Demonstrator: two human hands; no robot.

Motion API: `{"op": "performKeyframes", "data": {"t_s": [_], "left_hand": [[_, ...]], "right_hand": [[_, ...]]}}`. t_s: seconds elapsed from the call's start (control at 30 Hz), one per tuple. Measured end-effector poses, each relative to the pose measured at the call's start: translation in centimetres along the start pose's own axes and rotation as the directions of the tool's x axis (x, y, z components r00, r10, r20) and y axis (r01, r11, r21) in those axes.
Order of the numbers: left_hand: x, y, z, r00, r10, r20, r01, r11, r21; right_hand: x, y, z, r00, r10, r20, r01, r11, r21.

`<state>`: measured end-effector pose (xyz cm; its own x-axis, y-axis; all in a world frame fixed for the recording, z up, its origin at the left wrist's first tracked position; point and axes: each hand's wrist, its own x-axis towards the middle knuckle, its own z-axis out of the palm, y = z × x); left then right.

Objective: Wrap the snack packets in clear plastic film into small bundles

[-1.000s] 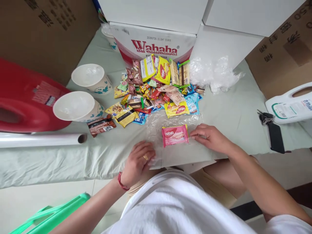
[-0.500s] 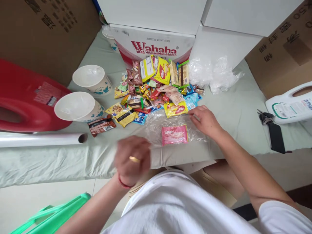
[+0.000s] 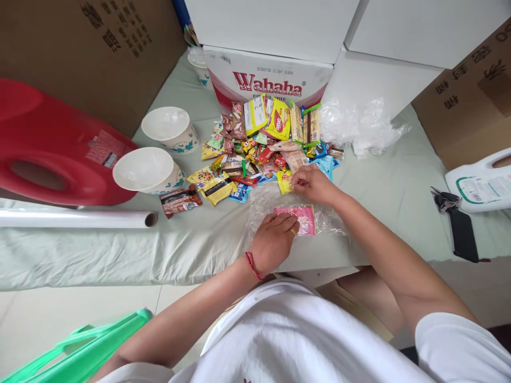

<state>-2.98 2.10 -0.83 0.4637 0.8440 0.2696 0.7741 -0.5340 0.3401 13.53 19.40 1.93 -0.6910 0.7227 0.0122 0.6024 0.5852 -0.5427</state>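
Note:
My left hand [image 3: 276, 240], with a gold ring and a red bracelet, lies with fingers stretched out over the left part of a pink wafer packet [image 3: 306, 219]. That packet rests on a clear plastic bag [image 3: 259, 202] spread near the table's front edge. Just beyond it, my right hand [image 3: 313, 184] has its fingers closed on a small yellow wafer packet [image 3: 284, 182], covering its right side. Behind my hands is a heap of wrapped snacks [image 3: 265, 154], with yellow packets and brown-and-green biscuit packs [image 3: 311, 125] on top.
Paper bowls [image 3: 148, 170], a red jug [image 3: 80, 154] and a white roll [image 3: 75, 218] are on the left. A Wahaha carton [image 3: 267, 80] stands behind the snacks, beside crumpled clear plastic [image 3: 365, 127]. On the right lie keys, a black phone-like object [image 3: 463, 234] and a white bottle [image 3: 485, 183].
My left hand has moved right and come down on the pink packet. My right hand has shifted left over the yellow packet and closed on it. The view has shifted slightly.

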Motion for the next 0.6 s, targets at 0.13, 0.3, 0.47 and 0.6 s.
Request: {"op": "performKeyframes", "data": {"t_s": [0.13, 0.3, 0.47, 0.6], "left_hand": [[0.0, 0.2, 0.3, 0.999, 0.007, -0.037, -0.005, 0.999, 0.038], [0.1, 0.4, 0.3, 0.999, 0.0, -0.05, 0.001, 1.0, 0.019], [0.6, 0.4, 0.0, 0.999, -0.021, -0.036, 0.02, 0.999, -0.031], [-0.7, -0.2, -0.5, 0.995, -0.043, -0.091, 0.027, 0.985, -0.17]], "right_hand": [[-1.0, -0.5, -0.4, 0.99, 0.094, 0.101, -0.113, 0.972, 0.207], [-1.4, -1.7, -0.5, 0.968, 0.181, 0.175, -0.198, 0.976, 0.089], [-4.8, -4.2, -0.5, 0.998, -0.063, 0.024, 0.062, 0.998, 0.028], [-9.2, -5.3, 2.1, 0.99, -0.131, 0.053, 0.134, 0.989, -0.058]]}}
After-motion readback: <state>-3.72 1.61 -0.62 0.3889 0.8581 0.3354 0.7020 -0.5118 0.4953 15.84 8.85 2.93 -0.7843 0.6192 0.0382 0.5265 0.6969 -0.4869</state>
